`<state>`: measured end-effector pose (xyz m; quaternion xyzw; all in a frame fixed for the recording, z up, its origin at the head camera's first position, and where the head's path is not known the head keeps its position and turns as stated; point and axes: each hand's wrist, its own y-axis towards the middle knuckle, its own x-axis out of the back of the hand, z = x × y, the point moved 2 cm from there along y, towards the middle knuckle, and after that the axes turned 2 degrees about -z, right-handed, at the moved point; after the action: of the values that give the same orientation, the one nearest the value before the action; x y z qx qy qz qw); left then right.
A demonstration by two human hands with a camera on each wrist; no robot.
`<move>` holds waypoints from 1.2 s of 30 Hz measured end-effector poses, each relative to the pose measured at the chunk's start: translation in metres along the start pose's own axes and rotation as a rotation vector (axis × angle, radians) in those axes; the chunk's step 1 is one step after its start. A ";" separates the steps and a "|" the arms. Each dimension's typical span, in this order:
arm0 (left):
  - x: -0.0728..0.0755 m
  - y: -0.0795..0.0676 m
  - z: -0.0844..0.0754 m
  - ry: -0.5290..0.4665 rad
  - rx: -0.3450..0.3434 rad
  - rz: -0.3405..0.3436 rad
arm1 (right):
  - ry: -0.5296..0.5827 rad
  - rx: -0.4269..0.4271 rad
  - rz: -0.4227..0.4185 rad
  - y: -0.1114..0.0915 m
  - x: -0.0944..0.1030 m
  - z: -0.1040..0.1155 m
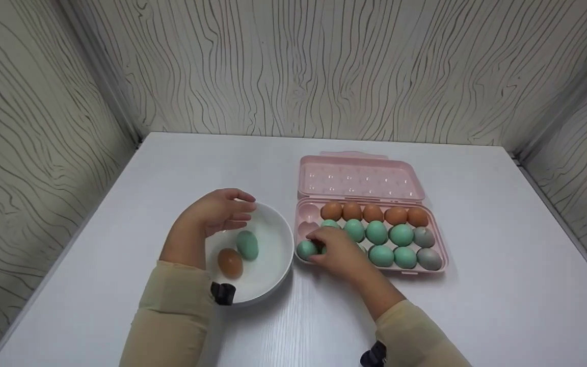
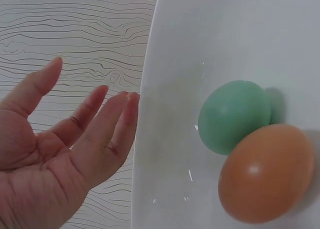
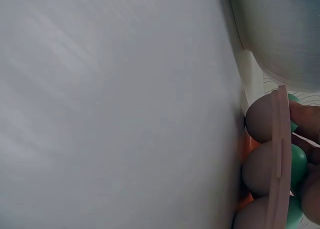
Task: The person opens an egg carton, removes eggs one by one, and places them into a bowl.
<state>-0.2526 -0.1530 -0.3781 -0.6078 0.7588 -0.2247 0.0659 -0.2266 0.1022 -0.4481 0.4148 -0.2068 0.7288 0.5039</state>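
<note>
My left hand (image 1: 224, 210) hovers over the left rim of a white bowl (image 1: 275, 260), fingers loosely extended and nothing in them. Inside the bowl lie a green egg (image 1: 247, 245) and a brown egg (image 1: 230, 263), touching in the left wrist view. With thumb and fingers, my right hand (image 1: 342, 252) pinches another green egg (image 1: 305, 250) at the front left corner of a pink egg carton (image 1: 443, 250). That hand partly covers the green eggs beside it. In the right wrist view, the fingers (image 3: 306, 119) show only at the right edge.
Brown eggs (image 1: 373, 212) fill most of the carton's back row; green ones stand in front, with two grey eggs (image 1: 429, 259) at the right end. The carton's lid (image 1: 359, 178) lies folded back. Bowl and carton stand side by side on a white table (image 1: 487, 204) enclosed by patterned panels (image 1: 293, 71).
</note>
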 end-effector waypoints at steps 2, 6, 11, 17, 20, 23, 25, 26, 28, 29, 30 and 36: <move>0.000 0.001 0.000 -0.001 -0.004 -0.004 | -0.014 -0.004 0.011 0.001 0.000 0.001; 0.000 0.002 0.000 0.005 -0.002 -0.004 | 0.002 -0.014 0.018 0.001 0.000 0.003; 0.000 0.001 0.000 0.012 0.009 -0.016 | -0.006 -0.013 0.014 0.002 -0.001 0.003; -0.002 0.000 -0.001 0.016 0.005 -0.027 | -0.006 -0.019 0.019 0.003 0.001 0.003; -0.002 -0.001 -0.001 0.011 0.005 -0.022 | -0.008 -0.026 0.025 0.004 0.003 0.003; -0.002 -0.001 -0.001 0.005 0.004 -0.013 | -0.010 -0.025 0.025 0.005 0.005 0.002; -0.002 0.000 -0.001 0.000 0.006 -0.009 | -0.002 -0.019 0.019 0.006 0.006 0.002; -0.001 0.000 -0.001 0.003 0.002 -0.006 | 0.007 -0.011 0.011 0.006 0.007 0.002; -0.001 0.000 -0.001 0.001 0.001 -0.001 | 0.032 -0.007 -0.003 0.006 0.009 0.001; -0.001 0.000 -0.001 0.002 0.000 0.001 | 0.050 -0.016 -0.011 0.006 0.011 0.001; -0.001 0.000 -0.001 0.004 -0.001 0.002 | 0.070 -0.025 -0.020 0.006 0.012 0.000; 0.000 0.001 -0.001 0.013 0.000 0.005 | 0.241 -0.124 -0.068 0.005 0.023 -0.006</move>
<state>-0.2540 -0.1530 -0.3781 -0.6045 0.7606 -0.2285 0.0617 -0.2372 0.1171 -0.4316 0.2991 -0.1752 0.7416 0.5743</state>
